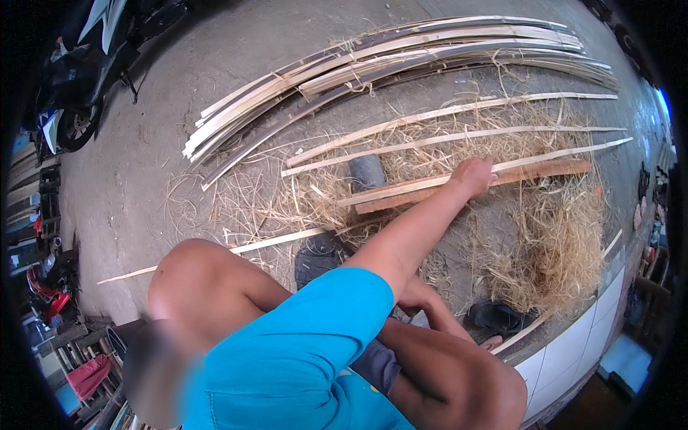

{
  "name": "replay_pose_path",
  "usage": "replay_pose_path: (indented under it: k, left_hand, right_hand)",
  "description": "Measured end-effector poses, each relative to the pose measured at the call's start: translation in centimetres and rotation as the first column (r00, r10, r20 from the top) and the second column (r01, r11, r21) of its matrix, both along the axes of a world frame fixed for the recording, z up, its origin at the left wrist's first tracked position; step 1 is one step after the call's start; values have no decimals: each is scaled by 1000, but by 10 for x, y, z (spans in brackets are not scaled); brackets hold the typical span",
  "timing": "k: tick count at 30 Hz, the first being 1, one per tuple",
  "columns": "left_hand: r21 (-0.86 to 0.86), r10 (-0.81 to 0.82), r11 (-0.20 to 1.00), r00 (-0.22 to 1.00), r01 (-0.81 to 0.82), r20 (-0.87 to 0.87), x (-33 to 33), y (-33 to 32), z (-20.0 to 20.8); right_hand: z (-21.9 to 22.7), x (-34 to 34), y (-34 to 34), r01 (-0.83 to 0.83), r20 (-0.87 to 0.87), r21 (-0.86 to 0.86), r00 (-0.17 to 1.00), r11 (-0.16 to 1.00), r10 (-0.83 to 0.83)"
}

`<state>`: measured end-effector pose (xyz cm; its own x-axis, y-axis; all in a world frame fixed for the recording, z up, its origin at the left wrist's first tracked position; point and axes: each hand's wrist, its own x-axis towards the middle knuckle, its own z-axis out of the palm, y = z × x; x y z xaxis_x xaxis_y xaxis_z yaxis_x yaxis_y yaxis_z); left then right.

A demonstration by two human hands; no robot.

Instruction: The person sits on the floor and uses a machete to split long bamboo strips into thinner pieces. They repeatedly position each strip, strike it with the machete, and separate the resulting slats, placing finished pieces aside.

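My left hand (473,178), on the arm in the blue sleeve, reaches across to the right. Its fingers are closed around a pale bamboo strip (566,153), which lies along a reddish-brown wooden board (545,170). Beneath that arm, what looks like my right hand (416,295) is low between my knees; its fingers are hidden, so any hold is unclear. A grey cylindrical block (368,172) touches the board's left part. Two more pale strips (423,147) lie beyond, over curly shavings (559,251).
Bundles of tied bamboo strips (387,61) lie across the far floor. Another long strip (279,240) passes near my left knee. A black sandal (498,317) is at right, beside white tiles (566,358). A motorbike (79,93) stands far left.
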<state>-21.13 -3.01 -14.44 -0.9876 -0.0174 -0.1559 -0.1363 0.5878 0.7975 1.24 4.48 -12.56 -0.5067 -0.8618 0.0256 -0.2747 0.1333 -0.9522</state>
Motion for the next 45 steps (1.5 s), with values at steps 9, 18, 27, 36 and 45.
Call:
replay_pose_path:
  k: [9,18,27,36,45]
  left_hand:
    - [34,-15,999,998,13,55,-5,-9,6]
    - [30,-33,999,998,31,61,-4,-3,15]
    - [-70,-117,991,993,118,10,-13,-9,-2]
    - [-360,-439,844,898,397,-40,-10,-66,10]
    - [-278,-507,356,434,892,745,158,-272,78]
  right_hand:
    - [9,-17,13,118,364,395,890,911,-273]
    - [48,-4,-21,-313,525,515,851,798,-5]
    - [65,-10,-17,-94,394,423,915,901,-90]
    - [15,-12,4,472,705,410,379,781,-599]
    - [23,-51,76,743,-563,360,655,564,-504]
